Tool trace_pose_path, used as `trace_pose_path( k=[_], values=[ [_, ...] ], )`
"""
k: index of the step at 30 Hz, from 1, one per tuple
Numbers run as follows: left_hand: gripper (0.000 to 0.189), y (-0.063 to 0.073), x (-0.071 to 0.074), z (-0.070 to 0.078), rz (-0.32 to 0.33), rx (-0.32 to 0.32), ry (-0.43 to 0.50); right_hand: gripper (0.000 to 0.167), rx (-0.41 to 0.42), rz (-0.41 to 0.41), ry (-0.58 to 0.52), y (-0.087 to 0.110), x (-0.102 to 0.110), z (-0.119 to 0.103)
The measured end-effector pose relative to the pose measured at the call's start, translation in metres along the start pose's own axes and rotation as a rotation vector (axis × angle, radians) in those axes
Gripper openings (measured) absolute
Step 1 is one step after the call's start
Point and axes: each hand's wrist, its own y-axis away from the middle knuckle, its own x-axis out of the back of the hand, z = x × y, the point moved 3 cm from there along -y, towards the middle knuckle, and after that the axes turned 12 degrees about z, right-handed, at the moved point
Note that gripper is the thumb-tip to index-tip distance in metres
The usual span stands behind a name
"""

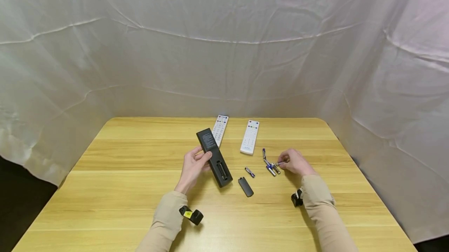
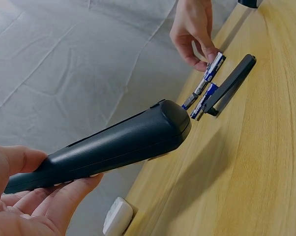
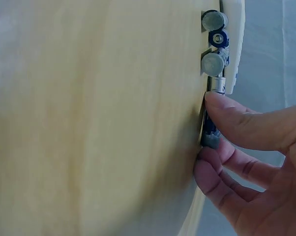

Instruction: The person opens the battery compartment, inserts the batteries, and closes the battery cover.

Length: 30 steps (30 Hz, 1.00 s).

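My left hand (image 1: 192, 166) grips a black remote control (image 1: 206, 143) by its side, back facing up, above the table. Its battery compartment (image 1: 221, 170) is uncovered near the lower end. In the right wrist view, my right hand (image 3: 256, 147) pinches a battery (image 3: 211, 120) between thumb and fingers, low at the tabletop. Several loose batteries (image 1: 270, 167) lie in a cluster beside those fingers. A single battery (image 1: 250, 172) rests apart, between the cluster and the black remote. Near it lies the black battery cover (image 1: 245, 187).
Two white remotes lie toward the back of the wooden table (image 1: 122, 189): one white remote (image 1: 221, 125) partly behind the black one, another white remote (image 1: 250, 137) to its right. A grey curtain (image 1: 224, 49) hangs around the table's back and sides.
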Motion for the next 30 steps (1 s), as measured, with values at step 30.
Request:
trace_pose_path(
  k=[30],
  values=[
    [0.044,0.001,0.001,0.001,-0.004,0.0,0.0,0.031,0.08,0.223,-0.072,0.011,0.005,-0.01]
  ],
)
